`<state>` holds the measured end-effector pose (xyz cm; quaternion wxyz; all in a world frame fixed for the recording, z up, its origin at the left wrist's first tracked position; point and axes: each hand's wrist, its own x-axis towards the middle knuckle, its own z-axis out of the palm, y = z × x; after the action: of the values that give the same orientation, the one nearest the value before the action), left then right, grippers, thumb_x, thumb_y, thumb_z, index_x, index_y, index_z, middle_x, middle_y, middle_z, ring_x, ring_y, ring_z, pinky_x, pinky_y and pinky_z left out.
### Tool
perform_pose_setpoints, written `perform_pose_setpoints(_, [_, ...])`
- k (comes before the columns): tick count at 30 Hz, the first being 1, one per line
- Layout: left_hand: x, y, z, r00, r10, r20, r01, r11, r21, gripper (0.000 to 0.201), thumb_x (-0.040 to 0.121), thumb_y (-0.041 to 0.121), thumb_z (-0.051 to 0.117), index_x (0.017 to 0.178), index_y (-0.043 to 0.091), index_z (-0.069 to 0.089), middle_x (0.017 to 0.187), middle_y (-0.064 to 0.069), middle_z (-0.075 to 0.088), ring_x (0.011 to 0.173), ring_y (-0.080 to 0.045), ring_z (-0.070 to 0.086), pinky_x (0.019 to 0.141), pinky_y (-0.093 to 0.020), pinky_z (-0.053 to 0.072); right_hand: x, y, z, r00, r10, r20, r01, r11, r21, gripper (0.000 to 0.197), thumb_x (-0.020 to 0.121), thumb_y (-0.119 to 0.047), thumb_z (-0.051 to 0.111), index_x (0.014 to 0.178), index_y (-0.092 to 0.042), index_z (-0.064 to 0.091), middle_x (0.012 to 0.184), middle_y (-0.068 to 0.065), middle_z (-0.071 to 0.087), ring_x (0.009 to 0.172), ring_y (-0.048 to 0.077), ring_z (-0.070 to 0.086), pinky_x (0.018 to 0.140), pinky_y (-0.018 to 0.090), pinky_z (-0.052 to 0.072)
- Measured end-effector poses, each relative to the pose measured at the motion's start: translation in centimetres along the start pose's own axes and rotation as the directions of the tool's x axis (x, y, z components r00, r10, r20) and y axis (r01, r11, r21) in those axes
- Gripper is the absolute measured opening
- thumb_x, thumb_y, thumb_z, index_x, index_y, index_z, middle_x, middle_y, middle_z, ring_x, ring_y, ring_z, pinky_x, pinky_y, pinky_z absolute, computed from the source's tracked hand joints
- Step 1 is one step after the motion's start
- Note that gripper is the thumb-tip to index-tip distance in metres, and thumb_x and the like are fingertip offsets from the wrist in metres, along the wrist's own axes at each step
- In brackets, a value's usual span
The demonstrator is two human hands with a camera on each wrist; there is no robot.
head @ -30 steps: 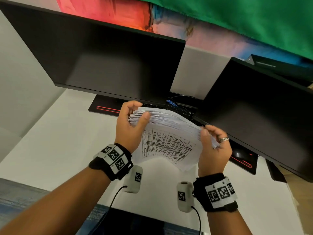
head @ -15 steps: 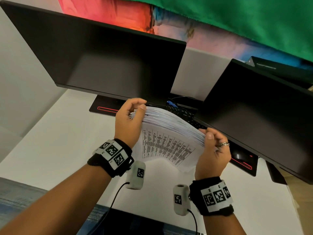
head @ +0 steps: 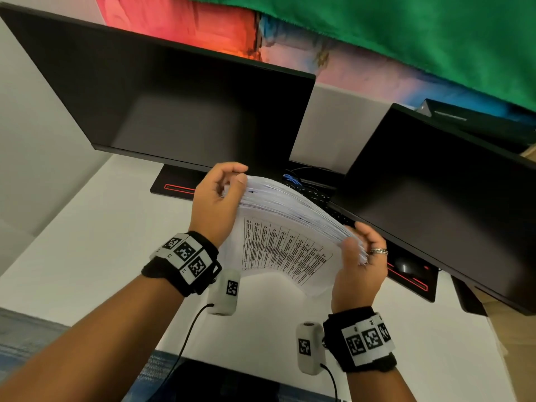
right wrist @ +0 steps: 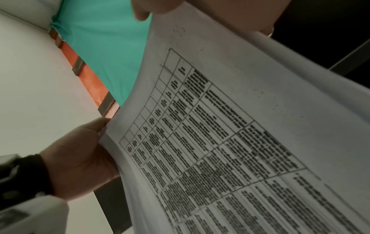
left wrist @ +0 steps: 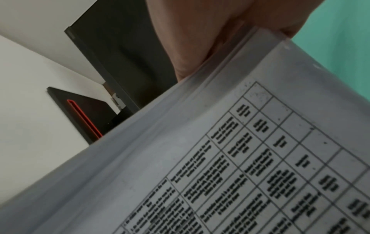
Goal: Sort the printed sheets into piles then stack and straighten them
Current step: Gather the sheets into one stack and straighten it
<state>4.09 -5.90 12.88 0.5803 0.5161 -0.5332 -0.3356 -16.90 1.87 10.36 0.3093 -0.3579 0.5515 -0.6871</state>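
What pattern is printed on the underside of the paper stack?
A black-lined table filled with dense black text on the white paper stack; the right wrist view shows it best.

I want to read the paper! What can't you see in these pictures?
- Words on the stack of sheets: too blurred to read in every view.
- Keyboard: head view, mostly hidden behind the stack.
- Left hand fingertips: wrist view, cut off by the top edge.
- Right hand fingers: head view, behind the sheets.

Paper stack (head: pixel 290 216) between both hands, above the desk (head: pixel 87 242), before two monitors (head: pixel 174 111)
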Motion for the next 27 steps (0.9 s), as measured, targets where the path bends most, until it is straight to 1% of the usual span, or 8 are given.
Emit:
perform_pose_setpoints(1, [-0.1,0.3,-0.1,0.999,0.001,0.045,0.0,1.0,-0.019,0.018,0.094,0.015,0.065,0.111,0.015,0.064,0.085,0.018,0.066,0.078,0.0,0.061,0.073,-0.017,0.05,0.1,0.0,-0.1,0.999,0.008,0.043,-0.008,1.0,-0.008,0.05,0.071,-0.024,0.083,0.114,-0.021,0.058,0.095,-0.016,0.071,0.093,0.014,0.07,0.081,0.039,0.06])
perform_pose_setpoints(3, [-0.1,0.6,-0.3,0.992,-0.001,0.124,0.001,1.0,-0.004,0.024,0.09,0.015,0.071,0.113,0.016,0.066,0.09,0.011,0.068,0.08,-0.001,0.065,0.07,-0.016,0.053,0.1,0.0,-0.5,0.995,0.019,0.096,-0.013,0.998,-0.056,0.068,0.064,-0.015,0.085,0.123,-0.012,0.052,0.097,-0.02,0.071,0.093,0.009,0.071,0.077,0.031,0.062])
perform_pose_setpoints(6, [0.4,0.3,-0.4,0.997,-0.044,0.056,0.043,0.999,0.03,0.011,0.091,0.015,0.068,0.1,0.02,0.07,0.086,0.01,0.067,0.075,0.004,0.061,0.069,-0.013,0.049,0.2,0.1,-1.0,0.991,0.074,0.115,-0.066,0.995,-0.072,0.078,0.06,-0.011,0.083,0.13,-0.009,0.049,0.099,-0.015,0.072,0.094,0.013,0.073,0.077,0.032,0.062])
perform_pose_setpoints(11, [0.4,1.1,-0.1,0.996,-0.04,0.074,0.042,0.999,-0.032,0.023,0.09,0.014,0.07,0.112,0.009,0.065,0.093,0.002,0.073,0.087,-0.004,0.068,0.08,-0.017,0.052,0.2,0.5,-1.0,0.983,0.124,0.132,-0.112,0.989,-0.094,0.078,0.064,0.005,0.085,0.129,-0.019,0.05,0.098,-0.014,0.073,0.094,0.012,0.073,0.075,0.031,0.062])
perform_pose_setpoints(16, [1.2,0.5,-0.2,0.991,-0.134,0.001,0.133,0.983,-0.128,0.019,0.091,0.009,0.066,0.11,0.009,0.066,0.087,-0.001,0.073,0.081,-0.01,0.068,0.082,-0.027,0.054,0.1,0.6,-1.0,0.98,0.123,0.157,-0.103,0.986,-0.129,0.072,0.065,0.002,0.086,0.124,-0.024,0.053,0.1,-0.004,0.071,0.092,0.011,0.073,0.075,0.032,0.063])
perform_pose_setpoints(20, [1.1,0.7,-0.4,0.99,-0.098,0.097,0.104,0.993,-0.056,0.032,0.088,0.013,0.072,0.118,0.01,0.061,0.091,0.004,0.073,0.084,-0.004,0.07,0.078,-0.021,0.055,0.1,0.9,-1.0,0.979,0.113,0.17,-0.087,0.984,-0.152,0.069,0.065,-0.003,0.087,0.122,-0.025,0.056,0.106,-0.001,0.07,0.096,0.014,0.073,0.078,0.037,0.062])
perform_pose_setpoints(23, [1.4,0.5,-0.6,0.992,-0.11,0.066,0.116,0.989,-0.094,0.031,0.09,0.014,0.07,0.119,0.014,0.06,0.092,0.003,0.074,0.091,-0.012,0.071,0.092,-0.035,0.054,0.2,0.8,-0.9,0.973,0.11,0.202,-0.082,0.986,-0.143,0.067,0.068,0.003,0.084,0.124,-0.018,0.055,0.102,-0.007,0.072,0.093,0.01,0.073,0.073,0.029,0.062])
perform_pose_setpoints(27, [1.3,0.4,-0.6,0.983,-0.089,0.162,0.098,0.994,-0.05,0.04,0.088,0.012,0.072,0.125,0.015,0.055,0.101,0.002,0.074,0.093,-0.01,0.071,0.082,-0.029,0.057,0.4,0.9,-0.9,0.973,0.102,0.209,-0.07,0.986,-0.153,0.061,0.069,0.006,0.083,0.119,-0.018,0.057,0.098,-0.023,0.071,0.09,0.002,0.072,0.069,0.02,0.06])
